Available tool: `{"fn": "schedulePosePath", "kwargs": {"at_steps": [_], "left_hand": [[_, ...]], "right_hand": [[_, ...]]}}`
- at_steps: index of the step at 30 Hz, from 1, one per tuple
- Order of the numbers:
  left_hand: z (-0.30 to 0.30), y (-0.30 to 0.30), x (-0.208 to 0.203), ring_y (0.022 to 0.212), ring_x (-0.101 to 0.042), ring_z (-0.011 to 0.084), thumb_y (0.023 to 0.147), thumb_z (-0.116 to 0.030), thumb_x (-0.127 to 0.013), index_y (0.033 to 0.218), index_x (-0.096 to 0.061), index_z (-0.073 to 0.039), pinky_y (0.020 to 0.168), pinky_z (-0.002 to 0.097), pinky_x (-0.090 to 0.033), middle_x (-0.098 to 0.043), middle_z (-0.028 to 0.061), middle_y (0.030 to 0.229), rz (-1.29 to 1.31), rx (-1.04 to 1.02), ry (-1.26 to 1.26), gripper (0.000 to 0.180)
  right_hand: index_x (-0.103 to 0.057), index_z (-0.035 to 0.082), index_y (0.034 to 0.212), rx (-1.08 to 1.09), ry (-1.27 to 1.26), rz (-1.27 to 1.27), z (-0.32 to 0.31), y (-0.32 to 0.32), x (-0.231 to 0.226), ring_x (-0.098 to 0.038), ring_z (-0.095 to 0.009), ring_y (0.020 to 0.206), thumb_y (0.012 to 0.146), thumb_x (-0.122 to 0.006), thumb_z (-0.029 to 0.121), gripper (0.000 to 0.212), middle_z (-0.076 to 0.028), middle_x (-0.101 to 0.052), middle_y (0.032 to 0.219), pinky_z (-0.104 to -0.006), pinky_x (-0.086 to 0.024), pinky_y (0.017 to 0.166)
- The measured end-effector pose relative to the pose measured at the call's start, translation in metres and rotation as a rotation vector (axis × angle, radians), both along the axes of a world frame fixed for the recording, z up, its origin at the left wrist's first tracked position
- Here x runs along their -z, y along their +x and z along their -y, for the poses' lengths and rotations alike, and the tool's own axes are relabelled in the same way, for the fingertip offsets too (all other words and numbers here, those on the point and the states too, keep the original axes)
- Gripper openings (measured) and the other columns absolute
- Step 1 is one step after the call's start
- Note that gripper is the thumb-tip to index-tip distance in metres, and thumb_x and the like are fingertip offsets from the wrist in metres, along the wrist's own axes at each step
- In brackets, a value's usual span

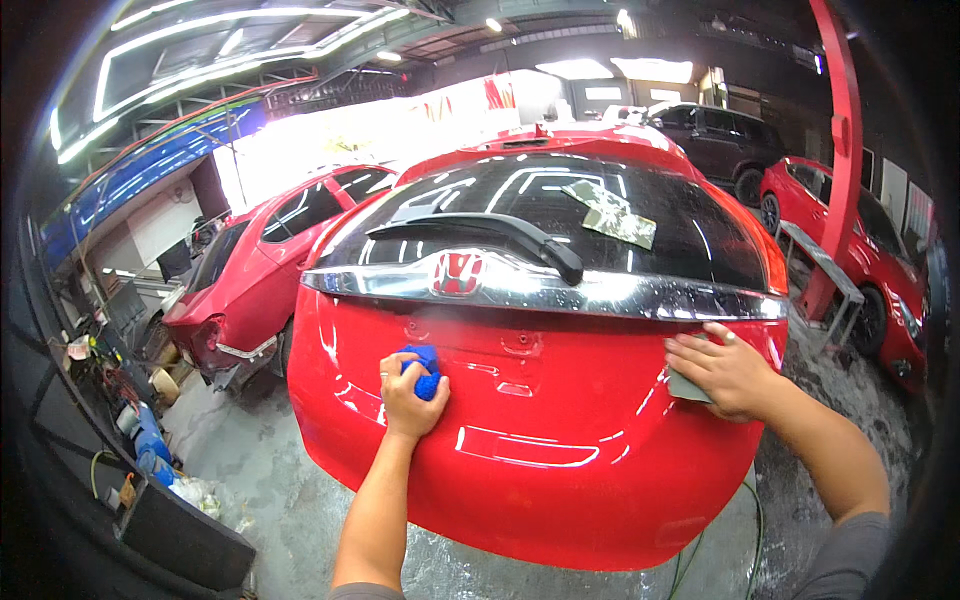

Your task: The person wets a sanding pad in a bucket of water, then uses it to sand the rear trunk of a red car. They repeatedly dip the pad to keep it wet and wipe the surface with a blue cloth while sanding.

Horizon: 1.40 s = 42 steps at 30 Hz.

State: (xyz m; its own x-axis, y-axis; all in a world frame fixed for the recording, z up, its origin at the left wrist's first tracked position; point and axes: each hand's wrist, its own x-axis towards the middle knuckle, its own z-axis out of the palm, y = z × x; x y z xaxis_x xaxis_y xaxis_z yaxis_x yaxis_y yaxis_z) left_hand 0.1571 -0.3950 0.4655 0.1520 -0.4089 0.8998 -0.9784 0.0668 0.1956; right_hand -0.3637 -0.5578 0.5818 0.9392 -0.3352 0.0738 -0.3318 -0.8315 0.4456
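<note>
A glossy red car tailgate [560,500] stands in front of me. My left hand [412,405] is closed round a bunched blue cloth [424,372], which rests against the panel left of its middle. On the panel's right side, below the chrome trim, my right hand [722,372] lies with fingers laid flat over a grey-green sheet of sandpaper [688,388]. Only the sheet's lower part shows under the palm. The chrome trim strip [620,292] runs across above both hands.
Above the trim are a black rear wiper [490,228] and the dark rear window [420,190], with several greenish sheets [618,222] lying on it. A red car [240,310] stands left, another [860,250] right, beside a red post [843,130]. A hose [757,520] lies on the wet floor.
</note>
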Motion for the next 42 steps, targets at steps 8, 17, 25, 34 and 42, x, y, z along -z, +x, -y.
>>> {"fn": "schedulePosePath", "kwargs": {"at_steps": [8, 17, 25, 34, 42], "left_hand": [[0.008, -0.009, 0.001, 0.112, -0.061, 0.0428, 0.076, -0.021, -0.091, 0.082, -0.067, -0.006, 0.097, 0.0545, -0.051, -0.067, 0.0190, 0.115, 0.005, 0.004, -0.011, 0.029], [0.004, -0.007, -0.001, 0.113, -0.061, 0.0418, 0.076, -0.022, -0.091, 0.082, -0.068, -0.006, 0.097, 0.0539, -0.051, -0.067, 0.0177, 0.115, 0.003, -0.015, -0.014, 0.028], [0.000, -0.006, -0.003, 0.113, -0.060, 0.0420, 0.077, -0.023, -0.090, 0.082, -0.068, -0.006, 0.098, 0.0544, -0.052, -0.067, 0.0182, 0.116, 0.004, -0.014, 0.004, 0.028], [0.009, -0.005, 0.005, 0.115, -0.060, 0.0440, 0.077, -0.021, -0.089, 0.085, -0.067, -0.005, 0.101, 0.0565, -0.050, -0.066, 0.0211, 0.120, 0.024, -0.019, 0.008, 0.028], [0.000, -0.002, 0.002, 0.115, -0.060, 0.0433, 0.077, -0.020, -0.089, 0.085, -0.067, -0.006, 0.098, 0.0547, -0.051, -0.067, 0.0192, 0.119, 0.041, -0.029, 0.000, 0.027]], "right_hand": [[-0.043, 0.003, 0.168, -0.113, 0.010, 0.135, 0.006, 0.073, 0.030, -0.039, -0.027, 0.165, 0.090, -0.073, 0.029, 0.088, -0.018, -0.041, 0.178, -0.0557, -0.025, 0.136], [-0.046, 0.000, 0.165, -0.057, 0.048, 0.109, 0.003, 0.015, 0.018, -0.041, -0.029, 0.164, 0.094, -0.068, 0.027, 0.079, -0.020, -0.043, 0.176, -0.0543, -0.022, 0.136], [-0.041, 0.004, 0.170, -0.095, 0.055, 0.118, -0.002, 0.088, 0.026, -0.038, -0.026, 0.166, 0.092, -0.068, 0.027, 0.086, -0.015, -0.038, 0.180, -0.0575, -0.024, 0.134], [-0.048, -0.003, 0.162, -0.146, -0.037, 0.236, 0.005, 0.106, 0.048, -0.045, -0.031, 0.162, 0.090, -0.066, 0.023, 0.079, -0.022, -0.047, 0.173, -0.0545, -0.031, 0.133], [-0.042, 0.005, 0.169, 0.007, 0.088, 0.150, 0.004, 0.060, 0.032, -0.039, -0.026, 0.165, 0.088, -0.071, 0.021, 0.087, -0.015, -0.040, 0.179, -0.0546, -0.025, 0.134]]}}
